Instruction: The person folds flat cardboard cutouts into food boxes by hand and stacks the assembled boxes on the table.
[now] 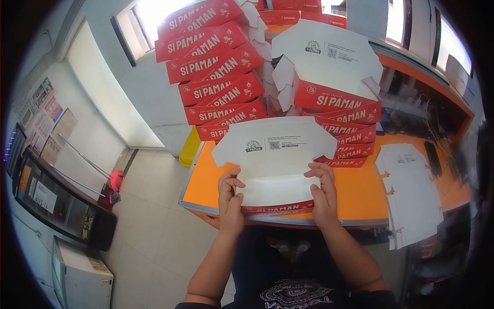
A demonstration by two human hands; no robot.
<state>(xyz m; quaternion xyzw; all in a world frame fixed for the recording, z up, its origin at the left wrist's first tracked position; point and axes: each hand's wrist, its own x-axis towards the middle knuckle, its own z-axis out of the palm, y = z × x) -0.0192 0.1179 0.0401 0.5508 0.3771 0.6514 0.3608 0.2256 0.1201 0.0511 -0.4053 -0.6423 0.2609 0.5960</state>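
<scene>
In front of me is a partly folded cardboard food box (278, 189), white inside, with its printed lid panel standing up at the back and a red "SI PAMAN" front wall. My left hand (230, 198) grips its left side, fingers curled over the edge and thumb at the front corner. My right hand (323, 195) holds the right side in the same way. Behind it, at the right, rises a stack of red boxes (355, 135), the topmost with its white lid (329, 62) open. Another tall stack of red boxes (221, 67) leans at the left.
Flat white box blanks (411, 201) lie on the right of the orange table (355, 193), overhanging its front edge. A dark phone-like object (433, 158) is beside them. A yellow container (190, 148) stands behind the table's left edge. A red dustpan (117, 180) leans near the left wall.
</scene>
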